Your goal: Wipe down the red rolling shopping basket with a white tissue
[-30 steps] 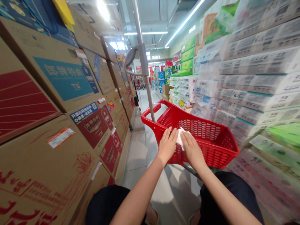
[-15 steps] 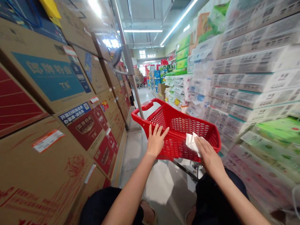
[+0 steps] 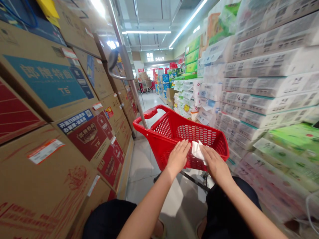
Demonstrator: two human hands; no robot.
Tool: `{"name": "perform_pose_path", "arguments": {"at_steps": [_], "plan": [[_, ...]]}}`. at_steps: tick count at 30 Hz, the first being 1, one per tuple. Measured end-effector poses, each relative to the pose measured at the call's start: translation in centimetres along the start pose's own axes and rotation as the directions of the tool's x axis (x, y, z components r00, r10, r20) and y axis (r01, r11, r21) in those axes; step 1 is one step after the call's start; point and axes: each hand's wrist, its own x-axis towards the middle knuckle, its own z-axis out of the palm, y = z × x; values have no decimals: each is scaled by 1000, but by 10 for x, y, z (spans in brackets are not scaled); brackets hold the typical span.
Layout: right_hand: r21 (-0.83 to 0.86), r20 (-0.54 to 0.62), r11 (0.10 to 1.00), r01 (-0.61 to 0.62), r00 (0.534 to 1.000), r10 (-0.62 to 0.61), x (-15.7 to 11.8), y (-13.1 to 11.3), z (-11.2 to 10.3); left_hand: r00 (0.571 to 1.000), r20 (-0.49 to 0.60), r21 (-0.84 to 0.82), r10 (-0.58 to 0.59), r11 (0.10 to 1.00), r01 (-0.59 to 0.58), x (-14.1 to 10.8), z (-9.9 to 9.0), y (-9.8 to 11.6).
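Note:
A red plastic shopping basket cart [image 3: 159,139] stands in front of me, with a metal pole rising at its left end. My left hand [image 3: 177,157] is at the near side wall, fingers stretched out and flat, just left of a white cloth or tissue [image 3: 197,151]. Under the fingers of my right hand [image 3: 216,165], the white piece is held against the same side of the basket, near its rim. The underside of my right palm is hidden.
Stacked cartons [image 3: 45,166] rise close on the left. On the right stand tall piles of wrapped tissue packs [image 3: 261,86] and green packs [image 3: 294,139]. Ahead, a tiled aisle [image 3: 151,99] leads to another loaded cart [image 3: 146,83].
My left hand has slid right along the basket's side towards the white piece, its fingers drawn closer together. Basket and right hand appear slightly further left in view.

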Motion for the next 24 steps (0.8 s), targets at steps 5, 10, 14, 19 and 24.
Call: {"name": "perform_pose_path", "arguments": {"at_steps": [5, 10, 14, 19, 24], "plan": [[-27, 55, 996, -87, 995, 88, -41, 42, -12, 1000, -9, -35, -9, 999, 9, -1, -2, -6], [-64, 29, 991, -116, 993, 118, -59, 47, -14, 999, -33, -129, -5, 992, 0, -5, -1, -6], [-87, 10, 988, -129, 991, 130, -49, 27, -17, 999, -49, -168, -4, 986, -4, -10, -2, -13], [-49, 17, 997, -66, 998, 67, -36, -2, -20, 996, -46, -100, -81, 992, 76, -13, -9, -30], [93, 15, 996, 19, 1000, -20, -26, -40, -11, 981, -10, 16, -194, 981, 194, -17, -17, -29]]}}
